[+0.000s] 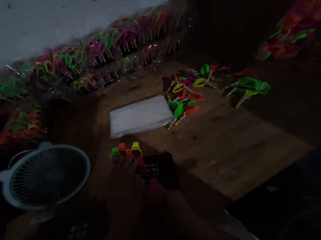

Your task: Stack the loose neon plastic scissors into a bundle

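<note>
- We find L hand (123, 174) at L side of black basket (170, 174), fingers at 3 toy watches (122, 148) (grn., orange, yel.); too dim, can't tell if clamped.
- R hand (170, 199) low at basket's near side, by pink item (155, 189); grip likewise can't be told.
- We log white pack (140, 116) flat on table (215, 147) beyond basket, loose colored pcs. (177, 109) just beside its R end.
- Round fan (50, 175) stands L of hands.

Bagged trinkets (98, 50), toy watches (136, 147) and a wooden worktable (230, 147) suggest a small workshop.
</note>
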`<state>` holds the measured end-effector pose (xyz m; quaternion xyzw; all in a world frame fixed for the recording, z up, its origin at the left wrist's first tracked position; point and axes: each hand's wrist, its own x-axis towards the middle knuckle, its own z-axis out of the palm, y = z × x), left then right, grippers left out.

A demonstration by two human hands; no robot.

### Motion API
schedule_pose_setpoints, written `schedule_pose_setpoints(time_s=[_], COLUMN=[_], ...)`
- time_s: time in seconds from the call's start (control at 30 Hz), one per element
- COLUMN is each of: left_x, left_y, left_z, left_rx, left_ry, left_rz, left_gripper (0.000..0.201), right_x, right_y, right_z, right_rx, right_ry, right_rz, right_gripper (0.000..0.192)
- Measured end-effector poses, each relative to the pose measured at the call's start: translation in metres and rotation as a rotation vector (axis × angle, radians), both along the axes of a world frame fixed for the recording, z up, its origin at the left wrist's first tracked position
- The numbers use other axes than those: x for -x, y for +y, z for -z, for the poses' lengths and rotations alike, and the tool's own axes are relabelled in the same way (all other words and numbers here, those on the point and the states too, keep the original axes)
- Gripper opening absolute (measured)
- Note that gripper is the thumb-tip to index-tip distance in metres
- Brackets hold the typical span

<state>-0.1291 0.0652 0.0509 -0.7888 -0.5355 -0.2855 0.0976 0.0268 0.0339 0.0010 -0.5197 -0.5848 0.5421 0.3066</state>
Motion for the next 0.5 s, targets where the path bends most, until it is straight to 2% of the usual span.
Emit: schedule_pose_setpoints(time_s=[0.13, 0.23, 0.37, 0.5], left_x=[0.002, 0.0, -0.004, -0.003], left_y=[0.0, -0.001, -0.002, -0.002], left_z=[0.004, 0.001, -0.005, -0.008], left_rx=[-0.011, 0.007, 0.033, 0.046], left_ry=[-0.012, -0.015, -0.042, -0.035], left_rz=[-0.003, -0.01, -0.021, -0.004], left_gripper=[0.036, 0.034, 0.031, 0.033], right_x=[0.005, 0.003, 0.002, 0.013], right_y=[-0.004, -0.002, 0.0, -0.004], right_z=[-0.007, -0.009, 0.002, 0.008], right_rx=[-0.017, 0.012, 0.036, 0.01], right_ry=[0.092, 0.135, 0.03, -0.151], right_rz=[-0.012, 0.017, 0.029, -0.002], right_gripper=[0.018, 0.017, 0.018, 0.021])
